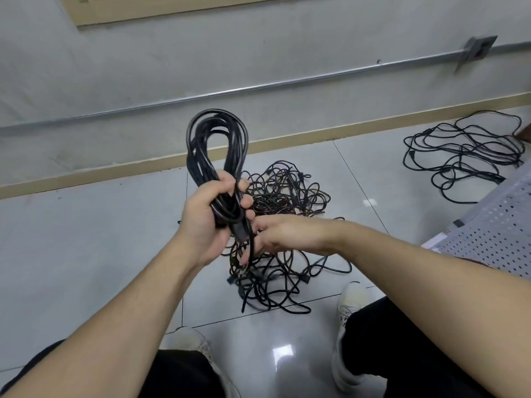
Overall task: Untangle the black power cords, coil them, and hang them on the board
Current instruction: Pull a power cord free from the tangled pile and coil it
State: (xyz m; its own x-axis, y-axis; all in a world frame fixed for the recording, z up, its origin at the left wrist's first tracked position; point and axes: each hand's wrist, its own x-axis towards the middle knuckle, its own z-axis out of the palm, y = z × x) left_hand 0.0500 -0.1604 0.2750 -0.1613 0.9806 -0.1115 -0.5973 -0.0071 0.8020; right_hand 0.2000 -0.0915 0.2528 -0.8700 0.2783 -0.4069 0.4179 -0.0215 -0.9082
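Knees and white shoes at the bottom of the head view. Left hand clenched round the coiled cord, loops standing up. Right hand fingers loose, touching the tail below (plug end, I think). Tangled pile on the floor, second bundle far right, pegboard beside. Risk I see: tail snags the pile and the coil springs apart.

Single view: a wide-angle camera worn on the head, facing forward and steeply down. Both forearms enter from the bottom edge; the left hand and right hand sit near frame centre, close to the lens. The tiled floor fills the lower field, the wall the upper.
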